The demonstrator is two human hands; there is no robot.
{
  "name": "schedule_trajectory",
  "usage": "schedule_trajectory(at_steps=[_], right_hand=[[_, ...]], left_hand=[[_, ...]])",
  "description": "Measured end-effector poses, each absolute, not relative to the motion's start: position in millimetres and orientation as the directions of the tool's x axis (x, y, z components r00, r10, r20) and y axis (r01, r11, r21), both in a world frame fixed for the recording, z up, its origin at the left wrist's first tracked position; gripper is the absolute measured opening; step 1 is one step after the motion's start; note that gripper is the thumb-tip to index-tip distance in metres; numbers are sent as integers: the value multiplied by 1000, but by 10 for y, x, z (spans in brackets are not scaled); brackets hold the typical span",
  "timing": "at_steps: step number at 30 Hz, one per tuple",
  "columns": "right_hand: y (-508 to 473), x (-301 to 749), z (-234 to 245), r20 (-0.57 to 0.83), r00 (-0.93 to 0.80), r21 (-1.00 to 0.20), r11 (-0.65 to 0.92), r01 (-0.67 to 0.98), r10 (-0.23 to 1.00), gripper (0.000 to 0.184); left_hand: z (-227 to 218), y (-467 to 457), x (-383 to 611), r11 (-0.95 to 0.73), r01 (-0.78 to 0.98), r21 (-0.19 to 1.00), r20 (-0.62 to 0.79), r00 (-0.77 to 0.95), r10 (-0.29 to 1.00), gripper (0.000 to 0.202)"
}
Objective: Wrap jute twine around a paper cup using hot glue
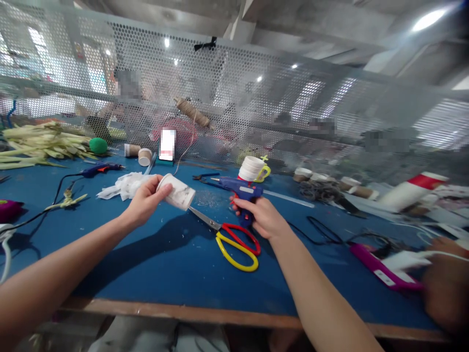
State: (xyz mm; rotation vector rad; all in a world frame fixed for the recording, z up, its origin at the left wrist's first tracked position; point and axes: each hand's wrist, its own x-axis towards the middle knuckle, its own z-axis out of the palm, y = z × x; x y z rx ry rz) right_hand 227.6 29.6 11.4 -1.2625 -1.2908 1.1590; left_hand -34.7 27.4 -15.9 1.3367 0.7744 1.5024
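My left hand (145, 200) is closed round a white paper cup (177, 192), held tilted on its side above the blue table (154, 264). My right hand (259, 215) grips the handle of a blue glue gun (240, 187), whose nozzle points left toward the cup. Red and yellow scissors (234, 240) lie on the table between my forearms, blades pointing up and left toward the cup.
A stack of white cups (251, 168) stands behind the glue gun. White tissue (122, 186), another blue glue gun (98, 169), pale strips (40, 142), a green ball (98, 145) and a phone (167, 144) lie further back. Another person's hand (445, 283) and a magenta tool (381, 269) are right. A mesh screen (234, 98) runs behind.
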Motion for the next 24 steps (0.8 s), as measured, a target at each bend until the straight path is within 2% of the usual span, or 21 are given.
schedule_trajectory(at_steps=[3, 9, 12, 16, 21, 24], right_hand=[[530, 2354, 33, -43, 166, -950, -92, 300, 985, 13], [821, 2367, -158, -67, 175, -831, -152, 535, 982, 23], [906, 2364, -206, -23, 192, -691, -155, 706, 981, 29], [1007, 2362, -226, 42, 211, -430, -173, 886, 977, 28], [920, 2329, -151, 116, 247, -184, -224, 957, 962, 35], [683, 2234, -83, 151, 116, -103, -101, 990, 982, 35]], left_hand=[[-169, 342, -390, -271, -185, 945, 291, 91, 952, 28], [-311, 392, -358, -67, -99, 993, 94, 299, 950, 32], [-385, 396, -319, -59, -37, 998, 68, 354, 933, 35], [-400, 393, -311, -80, -12, 997, 79, 350, 933, 36], [-361, 379, -323, -65, -41, 997, 75, 337, 938, 38], [-355, 373, -321, -54, -34, 998, 62, 347, 936, 37]])
